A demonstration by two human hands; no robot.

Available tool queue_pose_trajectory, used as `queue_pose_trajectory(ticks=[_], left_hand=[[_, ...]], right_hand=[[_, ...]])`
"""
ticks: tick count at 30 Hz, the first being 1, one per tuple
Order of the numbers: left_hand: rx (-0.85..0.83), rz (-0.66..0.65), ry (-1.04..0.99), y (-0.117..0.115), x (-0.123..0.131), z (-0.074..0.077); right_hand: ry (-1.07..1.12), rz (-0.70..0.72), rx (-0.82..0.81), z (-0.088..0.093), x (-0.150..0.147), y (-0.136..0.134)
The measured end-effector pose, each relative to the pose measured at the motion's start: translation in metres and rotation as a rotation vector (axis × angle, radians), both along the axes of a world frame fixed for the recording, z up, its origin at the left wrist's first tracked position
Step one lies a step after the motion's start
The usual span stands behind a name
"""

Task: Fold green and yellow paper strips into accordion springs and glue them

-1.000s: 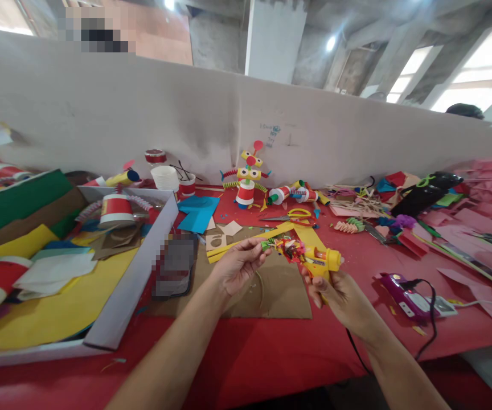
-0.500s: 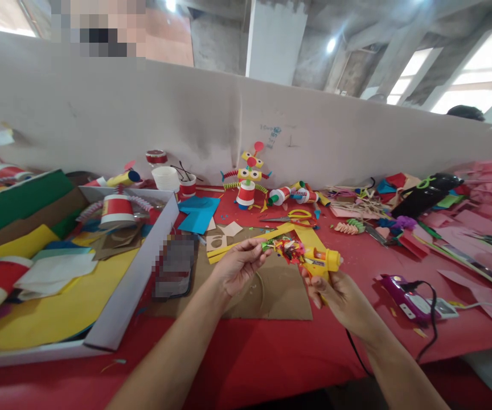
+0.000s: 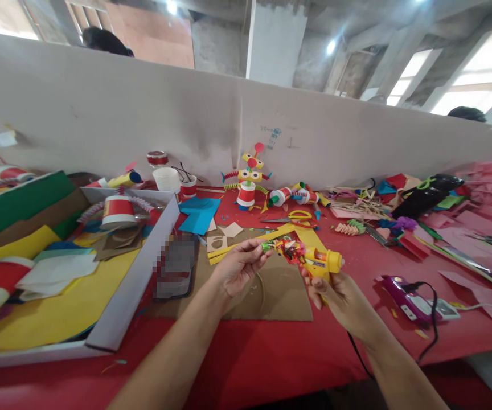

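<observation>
My right hand (image 3: 335,290) is wrapped round the grip of a yellow hot glue gun (image 3: 323,262), its front end pointing left. Colourful scraps (image 3: 287,249) cluster around that front end and hide the nozzle. My left hand (image 3: 241,262) pinches a small green paper piece (image 3: 266,246) close to the tip; whether the two touch I cannot tell. Below both hands lies a brown cardboard sheet (image 3: 288,296) with yellow paper strips (image 3: 220,254) along its far side. Farther back stands a paper-cup figure (image 3: 246,195) with eyes and springy folded arms.
On the left is a white-walled box (image 3: 143,267) of paper and cup figures. A phone (image 3: 175,267) lies beside it. Yellow-handled scissors (image 3: 299,215) rest behind the cardboard. At right are a purple power strip (image 3: 408,299) with cords, a black bottle (image 3: 427,193) and pink paper (image 3: 480,219).
Both hands, the glue gun and the green piece stay almost in place. Beyond the partition, a person at the upper left has sunk lower, with only the top of the head showing.
</observation>
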State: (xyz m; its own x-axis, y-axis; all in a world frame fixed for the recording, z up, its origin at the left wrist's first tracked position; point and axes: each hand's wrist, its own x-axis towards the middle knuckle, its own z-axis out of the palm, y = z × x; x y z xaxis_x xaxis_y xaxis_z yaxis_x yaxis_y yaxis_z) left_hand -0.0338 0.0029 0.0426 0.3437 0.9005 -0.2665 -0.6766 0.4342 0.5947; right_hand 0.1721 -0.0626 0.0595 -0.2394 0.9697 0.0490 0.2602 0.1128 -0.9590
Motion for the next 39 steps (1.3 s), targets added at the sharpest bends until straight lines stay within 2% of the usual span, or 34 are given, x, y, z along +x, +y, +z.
queue_pose_trajectory(ticks=[18,23,26,30,33,35,37,39], left_hand=[[0.003,0.002,0.002,0.000,0.000,0.000],[0.034,0.025,0.008,0.001,-0.001,-0.002],[0.071,0.037,0.017,0.001,-0.002,-0.002],[0.146,0.057,0.050,-0.001,-0.001,-0.004],[0.203,0.070,0.065,-0.001,-0.001,-0.005],[0.222,0.074,0.074,0.000,0.000,-0.006],[0.233,0.087,0.088,0.000,0.000,-0.006],[0.244,0.107,0.114,0.000,0.001,-0.005]], right_hand=[[-0.078,-0.016,0.025,0.004,-0.002,0.000],[-0.138,-0.061,0.084,0.008,0.010,-0.002],[-0.419,-0.140,0.139,0.003,0.034,0.008],[-0.935,-0.431,0.223,-0.023,0.074,0.036],[-1.199,-0.470,0.089,-0.047,0.096,0.052],[-1.302,-0.445,0.021,-0.058,0.103,0.056],[-1.365,-0.421,-0.004,-0.061,0.105,0.056],[-1.399,-0.461,0.025,-0.055,0.099,0.053]])
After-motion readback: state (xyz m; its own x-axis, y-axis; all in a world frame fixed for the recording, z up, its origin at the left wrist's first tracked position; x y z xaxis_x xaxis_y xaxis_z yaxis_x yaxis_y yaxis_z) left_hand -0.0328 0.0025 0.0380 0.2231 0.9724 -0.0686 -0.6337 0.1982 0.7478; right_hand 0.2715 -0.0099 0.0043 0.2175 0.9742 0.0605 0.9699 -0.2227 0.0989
